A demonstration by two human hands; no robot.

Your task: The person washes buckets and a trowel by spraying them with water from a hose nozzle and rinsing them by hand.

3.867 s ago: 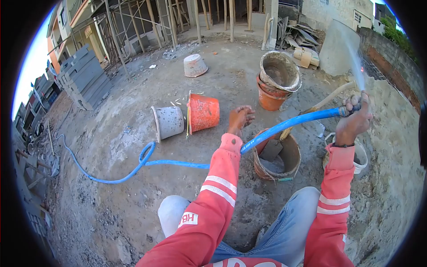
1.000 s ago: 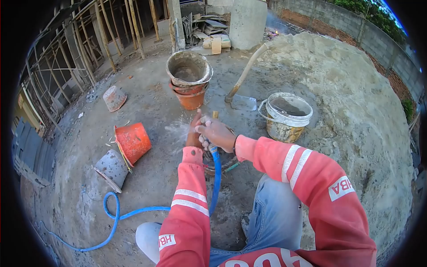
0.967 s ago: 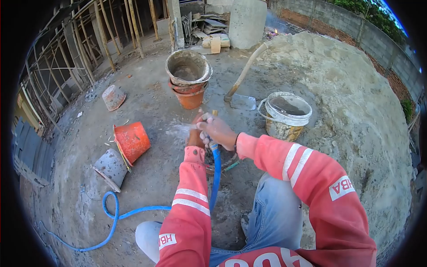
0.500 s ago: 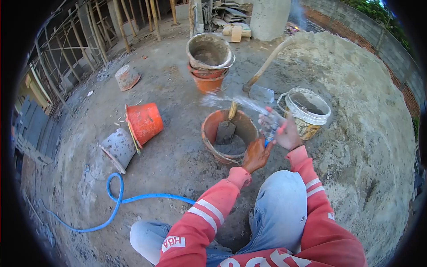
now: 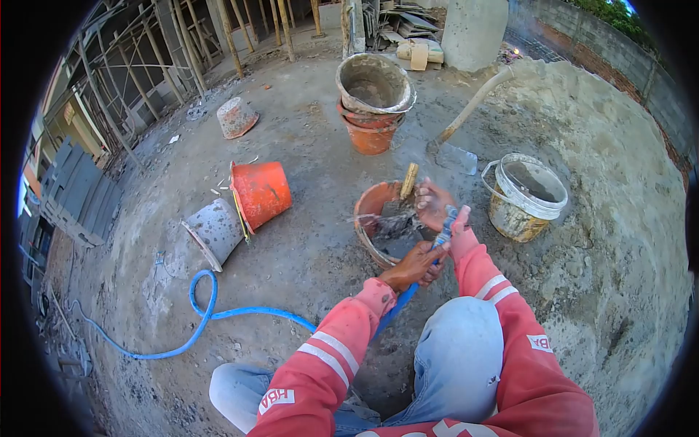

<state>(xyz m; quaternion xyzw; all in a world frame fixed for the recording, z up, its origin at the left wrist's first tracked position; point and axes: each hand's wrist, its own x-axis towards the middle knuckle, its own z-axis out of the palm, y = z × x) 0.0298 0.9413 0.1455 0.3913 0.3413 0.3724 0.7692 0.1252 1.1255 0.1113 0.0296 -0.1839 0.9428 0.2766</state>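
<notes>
**Left hand on hose, right hand at the spray**

Our left hand is closed around the blue hose, just below its fitting. Our right hand has its fingers curled by the hose end; we cannot tell whether they press on it. Water splashes inside the open orange bucket, directly beyond our hands, where a wooden handle stands up at the far rim.

Step in hand, as we judge it: direct water across the right hand and into the bucket. Any adjustment calls for a firm left grip and a steady hose end.

Surface: rough, damp ground. A red bucket and a speckled bucket lie at left. A white-rimmed pail stands at right, before a sandy mound. Stacked buckets stand farther off; wooden poles rise at far left.
</notes>
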